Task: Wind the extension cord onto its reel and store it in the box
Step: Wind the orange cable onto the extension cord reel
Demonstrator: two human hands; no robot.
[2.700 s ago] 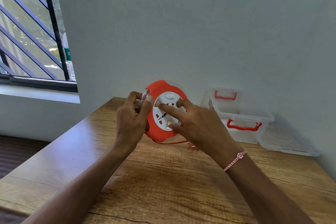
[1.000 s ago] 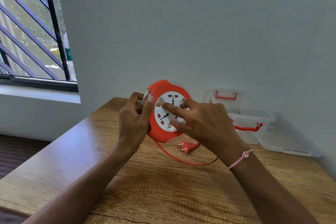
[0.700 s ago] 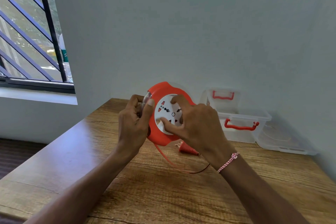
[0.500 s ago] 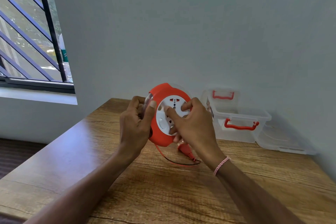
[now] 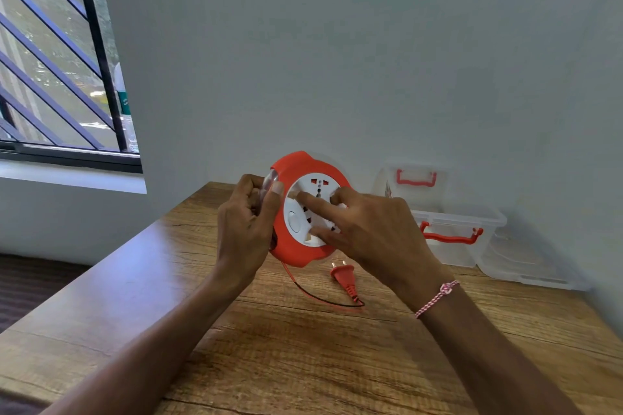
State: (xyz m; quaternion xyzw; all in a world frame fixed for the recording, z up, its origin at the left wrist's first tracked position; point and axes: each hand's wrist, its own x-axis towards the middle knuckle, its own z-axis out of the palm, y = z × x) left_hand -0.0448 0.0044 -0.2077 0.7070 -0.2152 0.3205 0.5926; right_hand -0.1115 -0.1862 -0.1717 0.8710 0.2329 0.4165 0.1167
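My left hand [image 5: 246,229] is gripping the reel [image 5: 305,209] rim; my right hand [image 5: 367,232] fingers are pressing its face, plug [image 5: 344,278] lying below.

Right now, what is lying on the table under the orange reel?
Below the reel, which both hands hold above the table, lie a short loop of cord and the orange plug. The wound cord inside the reel is hidden.

Both forearms are bare, with no sleeves. Just behind the right hand [image 5: 374,232], a thin pink-and-white braided bracelet [image 5: 437,297] circles the wrist, bearing one small pink bead.
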